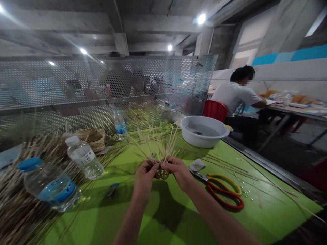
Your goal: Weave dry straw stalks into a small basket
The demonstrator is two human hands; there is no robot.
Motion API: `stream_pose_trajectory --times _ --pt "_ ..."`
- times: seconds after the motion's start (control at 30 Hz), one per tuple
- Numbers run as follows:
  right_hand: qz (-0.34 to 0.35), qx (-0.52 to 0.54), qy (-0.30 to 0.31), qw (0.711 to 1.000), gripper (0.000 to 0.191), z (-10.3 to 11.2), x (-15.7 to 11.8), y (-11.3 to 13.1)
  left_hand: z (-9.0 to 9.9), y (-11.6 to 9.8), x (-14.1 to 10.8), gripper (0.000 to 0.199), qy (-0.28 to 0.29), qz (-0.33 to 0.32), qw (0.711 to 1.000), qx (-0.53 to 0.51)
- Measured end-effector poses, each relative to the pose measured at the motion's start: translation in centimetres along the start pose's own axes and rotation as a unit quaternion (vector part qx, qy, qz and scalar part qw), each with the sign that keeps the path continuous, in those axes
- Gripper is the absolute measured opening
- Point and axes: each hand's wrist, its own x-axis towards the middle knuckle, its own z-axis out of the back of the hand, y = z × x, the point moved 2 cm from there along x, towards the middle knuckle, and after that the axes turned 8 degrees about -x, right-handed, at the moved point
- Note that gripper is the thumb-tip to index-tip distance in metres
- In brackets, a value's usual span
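Note:
A small piece of straw weaving (164, 174) is held up over the green table (114, 221), its loose straw ends fanning upward and away from me. My left hand (146, 173) pinches its left side, thumb pressed near the middle. On the other side my right hand (177, 170) grips it, the thumb almost meeting the left one. The fingertips behind the weaving are mostly hidden. Just right of my right hand lie scissors (219, 190) with one yellow and one red handle, beside a crumpled white scrap (197, 165).
A white basin (204, 132) with water stands at the back right. Plastic bottles (84, 158), a wicker basket (93, 139) and heaped straw (33, 190) fill the left. A small dark tool (112, 190) lies left of my hands. A perforated metal screen (153, 88) closes the back; a person (232, 95) sits right.

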Motion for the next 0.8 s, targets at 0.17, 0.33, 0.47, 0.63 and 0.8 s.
stream_pose_trajectory --times 0.17,0.33,0.47,0.63,0.8 --pt "0.000 0.004 0.014 1.000 0.023 0.0 0.1 0.0 0.2 0.1 0.1 0.027 0.005 -0.006 1.000 0.002" --pt "0.019 -0.009 0.012 1.000 0.030 -0.1 0.2 -0.3 0.4 -0.2 0.1 0.028 -0.001 -0.011 1.000 0.020" --pt "0.026 -0.031 0.003 0.999 0.035 -0.2 0.4 -0.7 0.5 -0.1 -0.1 0.028 -0.020 -0.004 0.999 0.031" --pt "0.034 -0.088 -0.024 0.995 0.028 -0.1 0.5 -0.9 0.4 0.1 -0.2 0.028 -0.022 0.022 0.999 0.015" --pt "0.034 -0.055 -0.051 0.997 0.022 -0.1 0.6 -1.0 0.3 0.0 -0.3 0.024 -0.003 0.037 0.999 -0.002"
